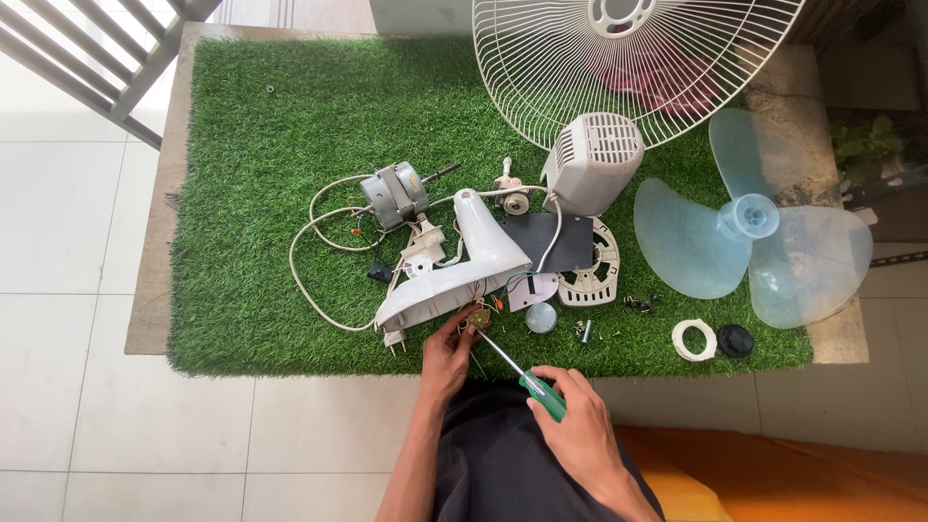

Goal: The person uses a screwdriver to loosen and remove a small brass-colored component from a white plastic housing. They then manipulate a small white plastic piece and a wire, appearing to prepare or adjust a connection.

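Note:
A white fan base (474, 263) lies tipped on the green turf mat (261, 145), with wires running out of it. At its near rim my left hand (449, 350) pinches a small brass-coloured part (478, 317). My right hand (578, 425) grips a green-handled screwdriver (527, 379); its shaft slants up-left and the tip meets the small part by my left fingers. A grey fan motor (394, 195) lies behind the base, joined to it by white cable.
A white wire fan guard (619, 68) leans at the back, a white motor cover (592, 162) in front of it. Pale blue fan blades (754, 242) lie at the right. Small screws (638, 304), a white ring (694, 339) and a black cap (736, 340) sit near the mat's front edge.

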